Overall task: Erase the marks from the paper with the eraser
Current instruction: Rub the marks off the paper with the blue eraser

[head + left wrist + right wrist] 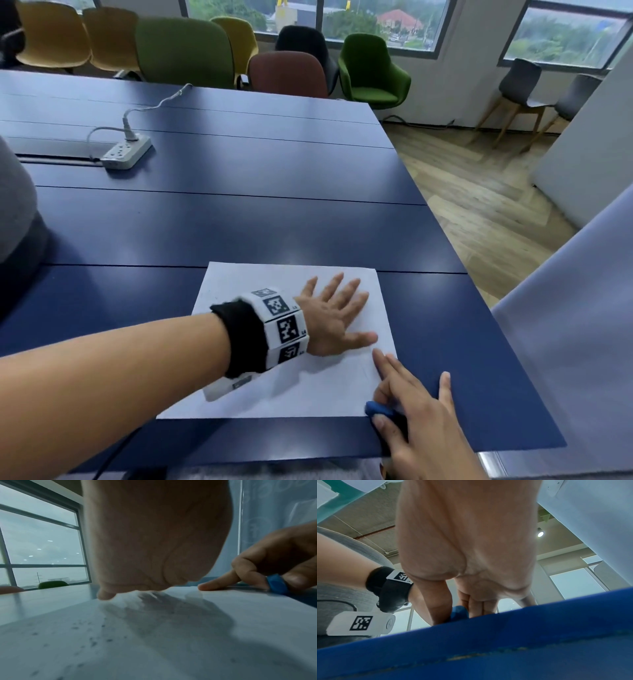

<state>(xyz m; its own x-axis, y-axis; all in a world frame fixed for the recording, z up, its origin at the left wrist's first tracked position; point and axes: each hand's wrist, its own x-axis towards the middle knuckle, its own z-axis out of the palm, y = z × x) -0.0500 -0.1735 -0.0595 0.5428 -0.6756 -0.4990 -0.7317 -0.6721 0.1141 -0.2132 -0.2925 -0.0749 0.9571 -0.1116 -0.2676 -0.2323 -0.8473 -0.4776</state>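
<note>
Pinching blue eraser (378, 409) between right thumb and fingers (394, 371), at paper (291, 394) corner

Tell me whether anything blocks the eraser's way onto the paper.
Nothing visible does. The right hand pinches the blue eraser at the paper's near right corner. The left hand lies flat on the paper's far right part, apart from the eraser, and covers that patch.

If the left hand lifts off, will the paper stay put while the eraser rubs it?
Probably not. The paper is one thin loose sheet on a smooth table, so it would likely slide or buckle. The left hand lies flat on it; the right hand pinches the eraser at its corner.
</note>
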